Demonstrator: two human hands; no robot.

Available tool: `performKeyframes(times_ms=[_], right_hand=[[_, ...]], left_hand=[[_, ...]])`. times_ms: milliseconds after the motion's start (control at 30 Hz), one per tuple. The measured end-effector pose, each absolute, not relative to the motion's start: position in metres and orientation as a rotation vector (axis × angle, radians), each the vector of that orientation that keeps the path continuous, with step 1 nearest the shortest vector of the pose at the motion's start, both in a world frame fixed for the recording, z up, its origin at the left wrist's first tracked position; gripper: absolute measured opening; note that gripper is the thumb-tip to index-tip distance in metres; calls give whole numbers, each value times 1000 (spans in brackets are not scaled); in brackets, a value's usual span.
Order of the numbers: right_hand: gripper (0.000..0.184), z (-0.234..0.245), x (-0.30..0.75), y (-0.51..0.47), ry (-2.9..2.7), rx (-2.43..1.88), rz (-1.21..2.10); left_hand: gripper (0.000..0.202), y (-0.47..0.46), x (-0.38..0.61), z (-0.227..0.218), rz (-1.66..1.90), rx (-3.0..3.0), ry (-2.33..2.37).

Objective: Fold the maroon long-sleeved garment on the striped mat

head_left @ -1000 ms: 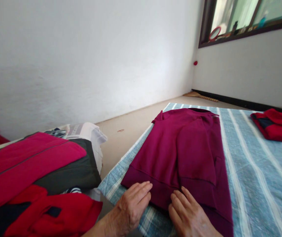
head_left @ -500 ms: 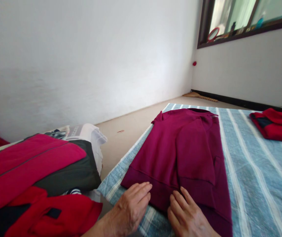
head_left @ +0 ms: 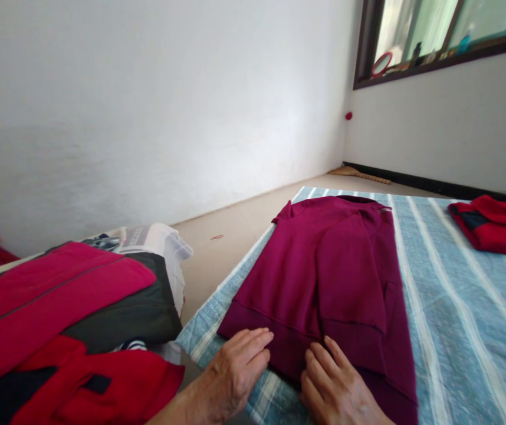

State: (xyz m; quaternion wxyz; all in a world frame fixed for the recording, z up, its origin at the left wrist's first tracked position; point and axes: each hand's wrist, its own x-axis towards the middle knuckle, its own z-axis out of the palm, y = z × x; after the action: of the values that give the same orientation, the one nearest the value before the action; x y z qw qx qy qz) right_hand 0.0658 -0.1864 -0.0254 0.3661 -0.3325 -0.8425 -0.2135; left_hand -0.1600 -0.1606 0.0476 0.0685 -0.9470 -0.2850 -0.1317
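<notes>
**Maroon sweatshirt lying folded on a blue striped sheet, two hands at its hem**

Main risk: a sideways drag instead of a straight press, enough to slide the sleeve laid across the front or rumple the ribbed hem. Sheet edge also a danger: too much pull toward the left side, and cloth straying onto the red-and-black jacket pile just off the sheet. Sweatshirt squarely on the sheet's left half, smooth, with only slight creasing near the hem. Left hand flat on the hem, fingers pressed together. Right hand beside it, fingers slightly spread and curved, pinching nothing. Folded red garment at the sheet's far right corner.
</notes>
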Motion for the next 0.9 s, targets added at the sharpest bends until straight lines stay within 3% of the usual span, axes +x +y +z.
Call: performKeyframes(times_ms=[267,533,733,900], right_hand=[[27,-26,62,-185,-2100,-875,-513],[18,-35,60,-183,-2095,-860,-566],[33,-30,59,-182,-2030,-852,-531],[32,-29,60,-182,-2068,-838,-572]], left_hand=[[30,-160,-158,49,-432,-2840,-867],[31,-161,-159,46,-424,-2833,-866],[34,-164,-160,43,-489,-2794,-861],[36,-165,-161,43,-453,-2773,-846]])
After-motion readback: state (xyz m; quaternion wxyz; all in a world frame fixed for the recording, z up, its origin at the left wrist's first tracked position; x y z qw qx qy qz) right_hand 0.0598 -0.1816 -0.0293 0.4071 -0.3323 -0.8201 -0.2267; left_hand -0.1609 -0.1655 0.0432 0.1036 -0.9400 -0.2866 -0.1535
